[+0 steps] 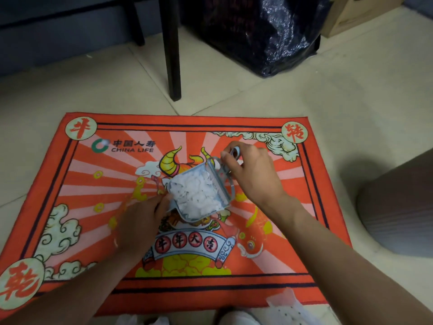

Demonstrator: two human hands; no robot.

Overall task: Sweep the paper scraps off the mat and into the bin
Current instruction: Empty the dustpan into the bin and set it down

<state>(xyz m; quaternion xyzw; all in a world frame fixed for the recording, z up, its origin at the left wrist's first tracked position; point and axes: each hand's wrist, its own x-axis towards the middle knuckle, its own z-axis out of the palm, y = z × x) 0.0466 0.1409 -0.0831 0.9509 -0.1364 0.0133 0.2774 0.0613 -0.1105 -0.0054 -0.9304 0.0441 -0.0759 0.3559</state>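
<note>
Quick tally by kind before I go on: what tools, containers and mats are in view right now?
Dustpan, full of white paper scraps: 1
Red printed mat: 1
Grey bin, right of the mat: 1
Black plastic bag: 1
Total: 4

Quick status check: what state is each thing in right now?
dustpan: tilted, loaded with white paper scraps
left hand: touching the dustpan's near edge
right hand: gripping the dustpan's handle
mat: flat, looks swept
bin: right of the mat, opening out of view
</note>
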